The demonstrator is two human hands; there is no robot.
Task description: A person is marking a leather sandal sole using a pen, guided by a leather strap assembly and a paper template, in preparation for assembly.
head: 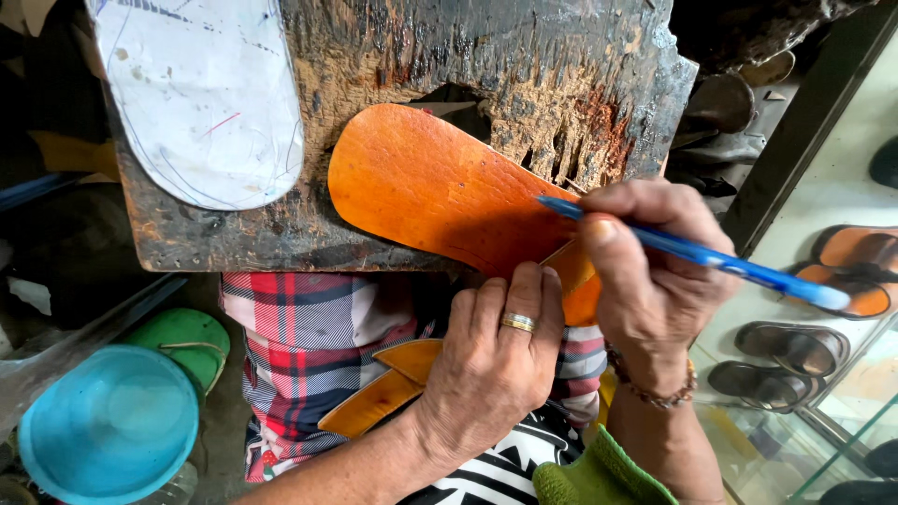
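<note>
While the orange leather sole piece (440, 192) lies flat on the scarred dark wooden block (599, 75), its heel end overhanging the block's near edge, I see my left hand (491, 360) pressing it there, fingers closed over the heel. My right hand (645, 271) pinches a blue plastic pen (697, 252), tip on the leather. Left of the sole on the block rests a white sole-shaped template (201, 93). Below the block sits a turquoise bowl (108, 425).
</note>
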